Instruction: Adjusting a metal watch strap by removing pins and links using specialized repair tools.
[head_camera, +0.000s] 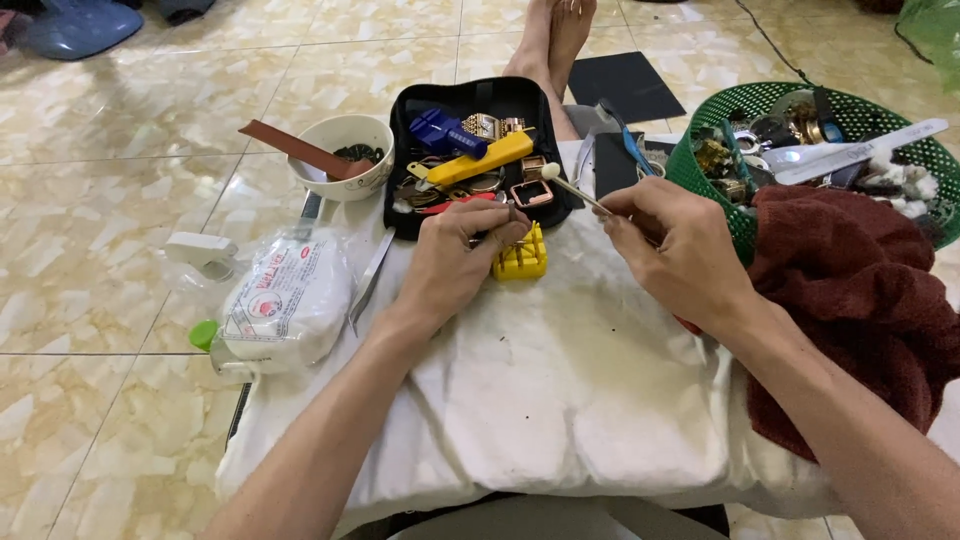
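Left hand (458, 262) fingers pinched on small thin tool beside small yellow plastic block (521, 258); right hand (672, 240) grips thin white-tipped stick (572, 188). White cloth (560, 390) beneath.

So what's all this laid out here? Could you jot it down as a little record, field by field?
Setting: white cloth over a low surface on a tiled floor
Left hand: grip closed on a small thin tool beside a yellow block
Right hand: pinches a thin white-tipped stick
Behind hands: open black case of tools and small metal parts
Left side: white bowl, bagged white bottle
Right side: green basket, dark red towel
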